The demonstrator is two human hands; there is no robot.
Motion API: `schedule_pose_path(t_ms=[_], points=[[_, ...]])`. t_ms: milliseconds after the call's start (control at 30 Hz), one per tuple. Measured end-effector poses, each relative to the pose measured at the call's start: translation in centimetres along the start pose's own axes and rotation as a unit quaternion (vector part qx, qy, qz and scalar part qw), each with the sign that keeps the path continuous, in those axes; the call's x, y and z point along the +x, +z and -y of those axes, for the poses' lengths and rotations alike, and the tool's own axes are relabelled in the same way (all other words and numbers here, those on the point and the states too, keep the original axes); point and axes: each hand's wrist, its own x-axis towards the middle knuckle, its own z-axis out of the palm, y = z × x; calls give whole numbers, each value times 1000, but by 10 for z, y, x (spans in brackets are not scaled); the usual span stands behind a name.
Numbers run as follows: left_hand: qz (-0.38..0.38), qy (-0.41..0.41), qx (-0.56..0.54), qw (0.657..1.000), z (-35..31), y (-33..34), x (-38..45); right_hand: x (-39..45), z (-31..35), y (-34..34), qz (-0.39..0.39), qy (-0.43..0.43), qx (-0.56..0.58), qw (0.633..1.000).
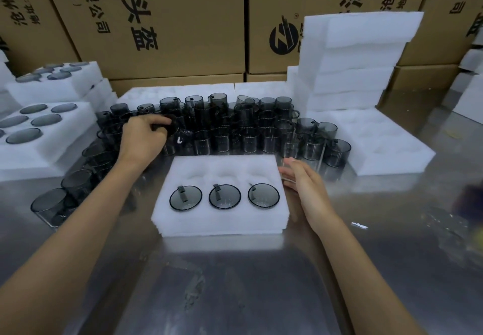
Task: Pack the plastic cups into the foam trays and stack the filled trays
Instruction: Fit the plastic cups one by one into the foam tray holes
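Your head camera is looking forward and steeply down from your side of the steel bench [248, 282], with both your forearms reaching in from the bottom corners. It is sitting close over the near edge, so the foam tray [222, 219] is lying near centre. The wide lens is bowing the edges, and it is taking in the cardboard boxes [167, 21] past the far edge.

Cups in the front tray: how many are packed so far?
3. All sit in the near row of the front tray: left cup, middle cup, right cup. The far row's three pockets look empty; none seem hidden.
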Motion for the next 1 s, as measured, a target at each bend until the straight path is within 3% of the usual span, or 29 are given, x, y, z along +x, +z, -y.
schedule_pose_path(t_ms=[100, 300, 433, 500, 567, 667, 767, 833, 900, 1000], points=[[61, 31, -22, 997, -10, -18, 1, -1, 0, -1, 2, 6, -7, 1000], [299, 81, 0, 951, -25, -19, -18, -6, 2, 1, -4, 6, -8, 1000], [284, 83, 36, 955, -18, -4, -30, -18, 9, 3, -5, -8, -16, 1000], [272, 96, 37, 957, -16, -2, -33, -25, 18, 7, -19, -83, -57, 995], [279, 117, 45, 952, -15, -1, -34, -33, 29, 15, -13, -199, -108, 974], [299, 152, 68, 940, -16, -2, -33, -43, 48, 43, 100, -300, -211, 925], [327, 158, 85, 928, -18, -2, -28, -42, 58, 82, 253, -294, -351, 852], [340, 154, 93, 923, -18, -3, -26, -37, 59, 100, 307, -281, -434, 799], [324, 134, 59, 935, -10, -3, -30, -33, 55, 107, 308, -281, -486, 768], [276, 101, -47, 955, 8, -1, -47, -31, 44, 106, 291, -291, -515, 752]])
